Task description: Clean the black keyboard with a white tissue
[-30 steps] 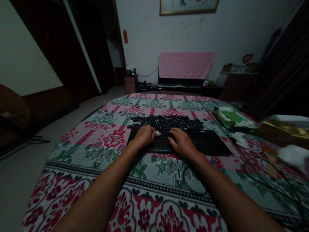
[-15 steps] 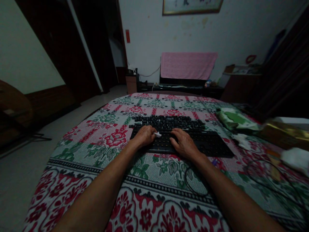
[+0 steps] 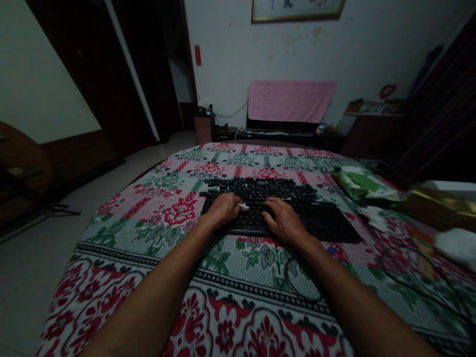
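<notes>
A black keyboard base [image 3: 320, 223] with its keycaps off lies across the cloth-covered table, rows of small dots showing on it. Over its left part my left hand [image 3: 225, 208] is closed on a small white piece [image 3: 243, 207], perhaps tissue or cloth, whose tip pokes out past the fingers. My right hand [image 3: 284, 218] rests on the middle of the base, fingers bent and apart, with nothing visible in it. Just behind the base lie many loose black keycaps [image 3: 260, 188] in a long spread.
To the right are a green and white pack [image 3: 364, 183], a gold box [image 3: 435, 206], crumpled white tissue [image 3: 374, 217] and a white bundle [image 3: 455, 245]. A black cable [image 3: 412, 287] loops over the patterned tablecloth [image 3: 230, 255] near my right forearm.
</notes>
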`<state>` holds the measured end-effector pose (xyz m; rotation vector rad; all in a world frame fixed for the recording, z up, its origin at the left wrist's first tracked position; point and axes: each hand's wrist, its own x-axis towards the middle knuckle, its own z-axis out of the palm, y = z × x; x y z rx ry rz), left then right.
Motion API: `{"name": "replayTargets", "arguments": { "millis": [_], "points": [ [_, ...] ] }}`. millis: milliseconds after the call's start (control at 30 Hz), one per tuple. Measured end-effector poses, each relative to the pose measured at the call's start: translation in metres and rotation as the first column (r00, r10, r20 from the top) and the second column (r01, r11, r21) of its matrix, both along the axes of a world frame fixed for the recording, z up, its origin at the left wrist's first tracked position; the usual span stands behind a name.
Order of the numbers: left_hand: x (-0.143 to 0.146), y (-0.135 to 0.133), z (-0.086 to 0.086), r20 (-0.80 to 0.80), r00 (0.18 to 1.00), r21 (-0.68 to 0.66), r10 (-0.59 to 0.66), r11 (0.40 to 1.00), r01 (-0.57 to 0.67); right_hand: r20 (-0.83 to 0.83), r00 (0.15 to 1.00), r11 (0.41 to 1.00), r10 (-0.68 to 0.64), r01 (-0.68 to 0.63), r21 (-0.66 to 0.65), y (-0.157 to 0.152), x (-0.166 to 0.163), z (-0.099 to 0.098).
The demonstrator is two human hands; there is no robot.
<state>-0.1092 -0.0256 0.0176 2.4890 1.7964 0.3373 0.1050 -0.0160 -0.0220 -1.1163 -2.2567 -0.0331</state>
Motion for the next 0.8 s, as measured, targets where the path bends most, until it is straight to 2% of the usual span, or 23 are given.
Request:
{"name": "replayTargets", "arguments": {
  "millis": [200, 467, 667, 800],
  "points": [
    [0.005, 0.0, -0.004, -0.036, 0.997, 0.044, -0.064, 0.997, 0.066, 0.016, 1.0, 1.0, -0.011, 0.011, 0.011, 0.0, 0.0, 0.0],
    [-0.003, 0.0, 0.007, -0.066, 0.986, -0.009, -0.152, 0.988, 0.152, 0.017, 1.0, 1.0, -0.002, 0.002, 0.006, -0.002, -0.001, 0.002],
    [-0.001, -0.002, 0.006, -0.104, 0.983, 0.048, -0.148, 0.987, 0.154, 0.025, 0.999, 1.0, -0.019, 0.019, -0.001, -0.003, -0.001, 0.004],
    [0.0, -0.004, 0.01, -0.154, 0.972, 0.03, -0.179, 0.982, 0.186, 0.031, 0.999, 1.0, -0.019, 0.019, -0.014, -0.005, -0.002, 0.007]
  ]
}}
